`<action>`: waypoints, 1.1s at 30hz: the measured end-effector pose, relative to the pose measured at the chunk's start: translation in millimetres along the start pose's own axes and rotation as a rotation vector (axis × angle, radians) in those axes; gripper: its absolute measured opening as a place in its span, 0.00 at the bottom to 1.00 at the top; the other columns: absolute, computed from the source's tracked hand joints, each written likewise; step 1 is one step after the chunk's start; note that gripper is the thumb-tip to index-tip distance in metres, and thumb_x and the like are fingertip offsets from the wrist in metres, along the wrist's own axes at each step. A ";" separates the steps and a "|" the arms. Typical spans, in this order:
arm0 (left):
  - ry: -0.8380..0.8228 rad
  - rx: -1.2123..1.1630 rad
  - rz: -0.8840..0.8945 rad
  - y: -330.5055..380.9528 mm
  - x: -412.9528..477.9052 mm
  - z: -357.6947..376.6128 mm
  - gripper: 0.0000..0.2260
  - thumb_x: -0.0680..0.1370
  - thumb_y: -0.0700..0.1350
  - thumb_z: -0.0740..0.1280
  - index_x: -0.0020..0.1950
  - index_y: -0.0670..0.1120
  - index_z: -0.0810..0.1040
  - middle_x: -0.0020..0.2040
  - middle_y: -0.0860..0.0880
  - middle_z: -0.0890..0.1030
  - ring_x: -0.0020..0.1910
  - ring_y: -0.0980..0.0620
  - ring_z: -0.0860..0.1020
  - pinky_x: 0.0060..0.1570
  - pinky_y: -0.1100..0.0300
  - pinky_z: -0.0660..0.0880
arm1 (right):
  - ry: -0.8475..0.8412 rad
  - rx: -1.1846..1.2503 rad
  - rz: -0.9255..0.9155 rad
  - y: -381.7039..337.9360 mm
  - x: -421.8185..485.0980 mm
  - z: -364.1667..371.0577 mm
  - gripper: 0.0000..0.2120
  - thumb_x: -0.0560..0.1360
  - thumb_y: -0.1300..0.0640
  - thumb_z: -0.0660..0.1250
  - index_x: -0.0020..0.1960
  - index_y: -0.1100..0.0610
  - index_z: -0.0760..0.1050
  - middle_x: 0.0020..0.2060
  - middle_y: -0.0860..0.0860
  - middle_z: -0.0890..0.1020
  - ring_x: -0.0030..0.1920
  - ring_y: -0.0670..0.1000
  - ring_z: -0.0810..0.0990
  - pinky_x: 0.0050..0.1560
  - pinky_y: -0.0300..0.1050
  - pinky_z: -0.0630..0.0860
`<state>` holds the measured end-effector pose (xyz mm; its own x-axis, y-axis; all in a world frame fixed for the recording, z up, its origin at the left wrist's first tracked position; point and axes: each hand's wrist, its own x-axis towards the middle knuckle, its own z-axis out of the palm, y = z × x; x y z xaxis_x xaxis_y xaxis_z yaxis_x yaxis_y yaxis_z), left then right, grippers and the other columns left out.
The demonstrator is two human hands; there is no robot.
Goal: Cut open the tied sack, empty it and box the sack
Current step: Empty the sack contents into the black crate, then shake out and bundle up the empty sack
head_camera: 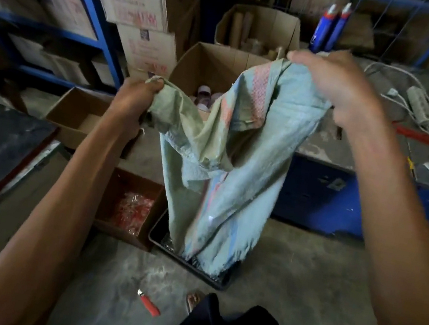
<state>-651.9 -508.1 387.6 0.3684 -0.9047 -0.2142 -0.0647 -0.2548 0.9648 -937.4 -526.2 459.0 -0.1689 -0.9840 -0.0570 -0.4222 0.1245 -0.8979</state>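
Note:
A limp pale green woven sack (232, 165) with pink and blue stripes hangs upside down in front of me. My left hand (135, 99) grips one bunched corner of it at the left. My right hand (333, 83) grips the other upper corner, held higher at the right. The sack's frayed open end dangles into a black plastic crate (189, 264) on the floor; shiny contents show inside the crate. A red-handled cutter (149, 303) lies on the concrete floor in front of the crate.
Open cardboard boxes stand around: one with red bits (131, 210) left of the crate, one with white caps (208, 75) behind the sack, a shallow one (81, 116) at the left. Blue shelving (92, 3) with cartons fills the left. A grey worktop (427, 136) with a power strip is right.

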 end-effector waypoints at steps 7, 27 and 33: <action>0.001 0.021 -0.001 26.5 -12.0 1.2 0.09 0.82 0.44 0.65 0.55 0.40 0.81 0.53 0.40 0.84 0.51 0.43 0.83 0.45 0.57 0.81 | -0.042 -0.390 -0.122 -2.0 4.9 -27.6 0.24 0.67 0.38 0.72 0.51 0.56 0.83 0.47 0.54 0.86 0.47 0.54 0.84 0.50 0.51 0.80; -0.073 -0.027 0.686 250.4 -39.0 12.8 0.14 0.85 0.50 0.60 0.40 0.50 0.75 0.36 0.52 0.77 0.27 0.62 0.77 0.22 0.70 0.69 | 0.464 -0.548 -0.716 -173.8 -3.2 -87.1 0.21 0.76 0.39 0.64 0.42 0.58 0.76 0.33 0.54 0.77 0.33 0.55 0.76 0.34 0.45 0.69; -0.283 0.591 0.398 228.0 -29.0 13.6 0.16 0.83 0.54 0.62 0.56 0.41 0.79 0.58 0.39 0.79 0.49 0.46 0.79 0.49 0.55 0.75 | -0.237 -0.719 -0.208 -168.3 -14.8 -74.8 0.15 0.76 0.45 0.69 0.53 0.57 0.79 0.47 0.52 0.80 0.46 0.52 0.79 0.49 0.49 0.77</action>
<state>-690.0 -544.6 611.8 -0.0332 -0.9991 0.0249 -0.6577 0.0406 0.7522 -930.5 -523.0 643.7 0.1373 -0.9870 -0.0831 -0.9108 -0.0928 -0.4022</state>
